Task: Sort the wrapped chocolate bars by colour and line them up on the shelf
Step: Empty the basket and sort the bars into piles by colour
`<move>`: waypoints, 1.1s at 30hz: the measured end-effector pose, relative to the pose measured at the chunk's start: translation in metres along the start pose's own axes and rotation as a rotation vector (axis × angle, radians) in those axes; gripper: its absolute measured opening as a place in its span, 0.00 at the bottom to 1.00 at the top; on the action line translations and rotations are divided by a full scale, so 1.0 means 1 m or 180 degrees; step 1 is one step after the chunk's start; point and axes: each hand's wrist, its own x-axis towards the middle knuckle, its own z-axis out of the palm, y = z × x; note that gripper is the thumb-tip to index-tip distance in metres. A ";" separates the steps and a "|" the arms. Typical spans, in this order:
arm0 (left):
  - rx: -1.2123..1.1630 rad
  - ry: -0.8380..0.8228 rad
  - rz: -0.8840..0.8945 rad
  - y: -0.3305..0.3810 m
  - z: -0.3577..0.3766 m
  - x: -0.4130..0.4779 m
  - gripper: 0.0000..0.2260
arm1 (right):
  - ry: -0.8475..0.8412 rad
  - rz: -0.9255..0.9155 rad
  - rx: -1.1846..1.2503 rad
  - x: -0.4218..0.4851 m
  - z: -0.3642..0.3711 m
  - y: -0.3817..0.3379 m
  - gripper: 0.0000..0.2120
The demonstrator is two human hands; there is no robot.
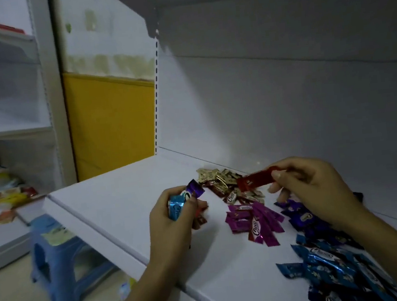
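Left hand (pixel 175 217) and right hand (pixel 312 184) hover apart, fingers curled, pinching.

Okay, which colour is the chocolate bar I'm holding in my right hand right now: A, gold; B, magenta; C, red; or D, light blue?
C: the right hand pinches a single red bar by one end, over the shelf beside the gold pile; the light blue and purple wrappers are in the mixed bunch of bars that the left hand grips.
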 end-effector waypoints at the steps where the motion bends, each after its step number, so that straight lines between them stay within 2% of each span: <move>1: -0.0113 0.0121 0.0039 -0.001 -0.001 -0.001 0.05 | 0.0088 0.0041 0.0075 0.002 0.007 -0.003 0.07; 5: -0.0361 0.0482 0.0184 0.001 -0.004 -0.005 0.06 | 0.0200 0.0290 -0.0243 0.008 0.062 -0.011 0.06; 7: -0.0357 0.0600 0.0207 -0.002 -0.006 -0.005 0.07 | 0.0012 -0.0304 -0.1223 0.012 0.087 -0.013 0.08; 9: -0.0339 0.0650 0.0152 -0.005 -0.007 -0.003 0.07 | -0.0631 -0.1012 -0.2292 0.011 0.108 -0.015 0.11; 10: -0.0345 0.0629 0.0107 -0.005 -0.008 -0.003 0.08 | -0.0886 -0.1148 -0.2454 0.009 0.115 -0.015 0.11; 12: -0.0390 0.0529 0.0045 -0.006 -0.008 -0.003 0.09 | -0.0961 -0.0951 -0.2173 0.003 0.117 -0.014 0.10; 16: -0.0223 0.0063 0.0039 -0.007 -0.007 -0.004 0.07 | -0.0711 0.0402 0.0143 -0.007 0.098 -0.019 0.10; 18: 0.0001 -0.0453 0.0043 -0.008 -0.008 -0.003 0.07 | -0.0711 0.0629 0.0712 -0.009 0.087 -0.023 0.08; 21: 0.0280 -0.1184 0.0148 -0.009 -0.009 -0.005 0.10 | -0.0669 0.0579 0.0718 -0.019 0.078 -0.025 0.05; 25: 0.0706 -0.1762 0.0382 -0.007 -0.007 -0.005 0.09 | -0.0336 0.0987 0.0684 -0.033 0.063 -0.018 0.04; 29: 0.0744 -0.1777 0.0439 -0.003 0.002 0.000 0.09 | 0.0491 0.1393 0.0715 -0.043 0.026 -0.003 0.06; 33: 0.0884 -0.1699 0.0976 0.001 0.036 0.004 0.07 | 0.1689 0.1753 0.0791 -0.040 -0.017 0.029 0.09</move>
